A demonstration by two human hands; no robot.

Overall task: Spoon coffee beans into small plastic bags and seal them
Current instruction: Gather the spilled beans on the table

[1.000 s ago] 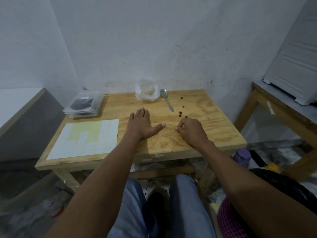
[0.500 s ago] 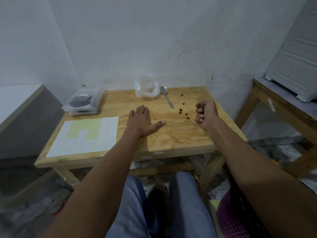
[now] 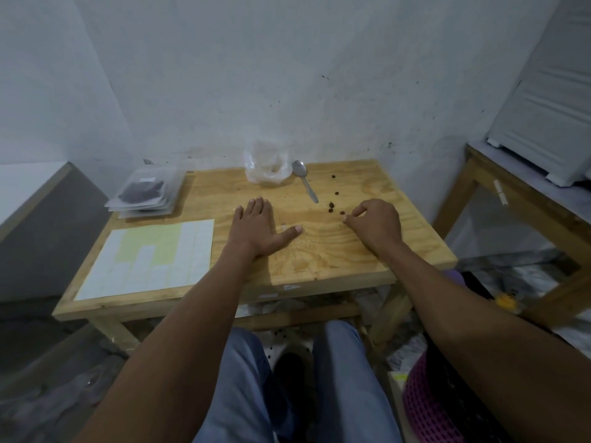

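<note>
Right hand (image 3: 375, 223) dropped back to table (image 3: 335, 254), fingertips pinching at stray coffee beans (image 3: 331, 205) near spoon (image 3: 305, 183); hold unclear. Left hand (image 3: 256, 225) flat, empty. Next: precise pinch.

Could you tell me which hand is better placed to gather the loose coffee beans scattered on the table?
The right hand: its fingertips sit beside the loose beans. The left hand lies flat, farther away.

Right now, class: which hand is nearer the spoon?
Right. The right hand lies just right of the spoon handle's tip, near the loose beans; the left hand rests flat, further left.
</note>
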